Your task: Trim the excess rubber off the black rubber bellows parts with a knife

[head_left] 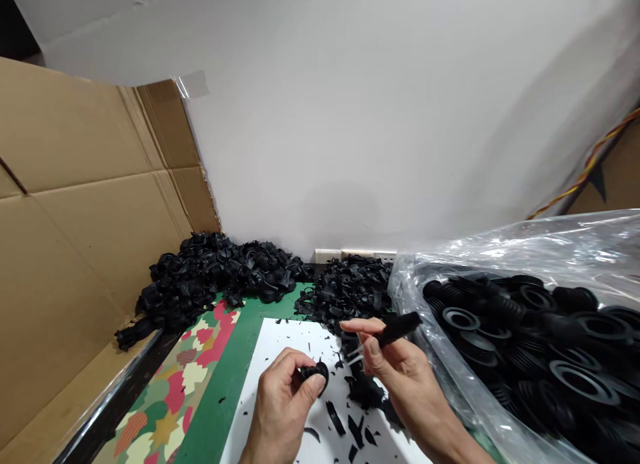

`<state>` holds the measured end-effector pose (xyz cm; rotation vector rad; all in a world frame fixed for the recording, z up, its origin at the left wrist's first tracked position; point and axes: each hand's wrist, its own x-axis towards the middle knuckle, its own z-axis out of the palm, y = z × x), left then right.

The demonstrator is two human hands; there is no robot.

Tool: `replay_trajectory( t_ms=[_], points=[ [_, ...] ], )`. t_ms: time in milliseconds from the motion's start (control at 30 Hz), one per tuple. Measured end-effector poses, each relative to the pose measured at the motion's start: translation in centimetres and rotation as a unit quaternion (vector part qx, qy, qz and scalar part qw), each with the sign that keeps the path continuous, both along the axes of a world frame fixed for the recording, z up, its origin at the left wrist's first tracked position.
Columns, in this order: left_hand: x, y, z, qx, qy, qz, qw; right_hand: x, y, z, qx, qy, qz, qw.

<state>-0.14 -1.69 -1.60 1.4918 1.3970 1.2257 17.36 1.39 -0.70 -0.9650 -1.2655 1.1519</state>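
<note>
My left hand is closed around a small black ribbed rubber part, pinched between thumb and fingers above a white sheet. My right hand grips a black-handled tool with thin metal tips that point left toward the part, a short gap away. Black rubber trimmings lie scattered on the sheet under both hands.
A heap of black rubber parts lies at the back left against a cardboard wall. A pile of scraps sits behind the sheet. A clear plastic bag of black ribbed parts fills the right. A patterned green mat lies left.
</note>
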Motion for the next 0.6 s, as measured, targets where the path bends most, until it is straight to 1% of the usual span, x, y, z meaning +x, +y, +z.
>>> replay_trajectory(
  t_ms=[133,300,467,533,600],
  points=[
    [0.1,0.0,0.1,0.0,0.004,-0.005,1.0,-0.7,-0.1,-0.3,-0.04,0.04,0.054,0.997],
    [0.2,0.0,0.2,0.002,0.004,-0.018,1.0,-1.1,-0.3,-0.5,-0.032,0.008,0.058,0.998],
    [0.2,0.0,0.2,0.012,0.009,-0.019,1.0,-1.1,-0.6,-0.7,0.006,-0.023,0.052,0.998],
    [0.2,0.0,0.1,0.01,0.004,-0.015,1.0,-1.3,-0.7,-0.6,0.038,-0.042,0.04,0.998],
    [0.2,0.0,0.1,0.004,-0.003,-0.012,1.0,-1.6,-0.9,-0.5,0.089,-0.067,0.019,0.994]
  ],
)
